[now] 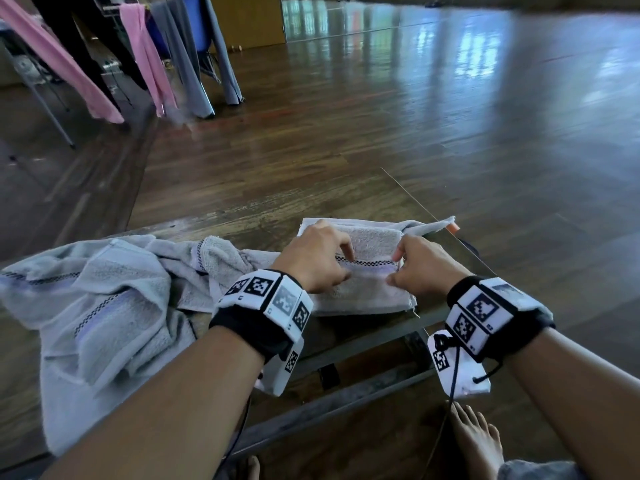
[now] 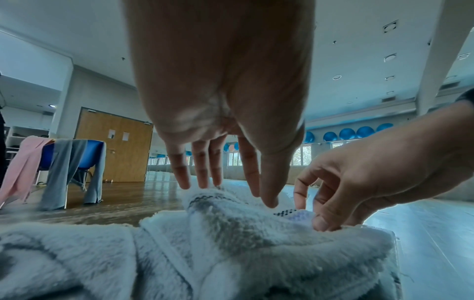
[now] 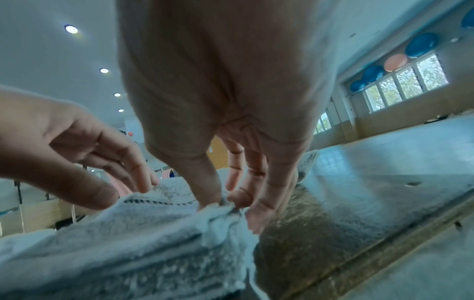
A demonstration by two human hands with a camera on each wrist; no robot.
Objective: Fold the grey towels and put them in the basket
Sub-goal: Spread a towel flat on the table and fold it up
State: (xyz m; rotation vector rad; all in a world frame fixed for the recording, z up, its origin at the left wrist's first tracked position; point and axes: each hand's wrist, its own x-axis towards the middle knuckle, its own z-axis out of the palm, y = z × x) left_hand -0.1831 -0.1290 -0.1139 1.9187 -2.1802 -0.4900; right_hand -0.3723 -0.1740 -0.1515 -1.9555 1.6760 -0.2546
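A folded grey towel (image 1: 367,292) with a checked stripe lies on the glass table (image 1: 377,336), at its right end. My left hand (image 1: 341,261) rests on top of it, its straight fingers (image 2: 202,174) touching the pile near the stripe. My right hand (image 1: 398,268) pinches the towel's right edge (image 3: 225,211) between thumb and forefinger. A second grey towel (image 1: 104,299) lies crumpled over the table's left side, hanging off the near edge. No basket is in view.
A drying rack (image 1: 38,95) at the far left carries pink cloths (image 1: 149,57) and grey cloths (image 1: 180,53). Wooden floor stretches beyond the table. My bare foot (image 1: 478,441) shows under the glass near the front right. The table's right edge (image 1: 478,258) is close to my right hand.
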